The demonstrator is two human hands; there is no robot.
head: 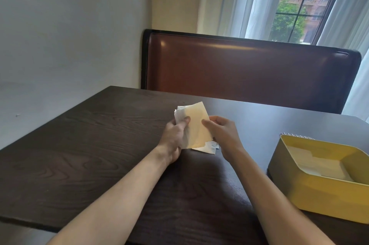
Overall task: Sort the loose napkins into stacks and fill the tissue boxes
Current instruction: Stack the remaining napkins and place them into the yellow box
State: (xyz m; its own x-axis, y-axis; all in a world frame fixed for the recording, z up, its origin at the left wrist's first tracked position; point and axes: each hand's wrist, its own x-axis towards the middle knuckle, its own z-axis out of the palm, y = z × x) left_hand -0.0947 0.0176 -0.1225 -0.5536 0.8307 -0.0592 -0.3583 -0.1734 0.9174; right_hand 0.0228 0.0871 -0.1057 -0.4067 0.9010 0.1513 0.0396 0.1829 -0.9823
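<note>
A stack of white and cream napkins is held tilted above the dark wooden table, near its middle. My left hand grips the stack's left side, thumb on top. My right hand pinches the stack's right edge. A further white napkin lies flat on the table under the stack. At the right stands an open yellow tissue box with white napkins lying inside it.
A brown leather bench back runs along the table's far side. A striped edge peeks out behind the yellow box. A grey wall is at the left, and a curtained window at the back right.
</note>
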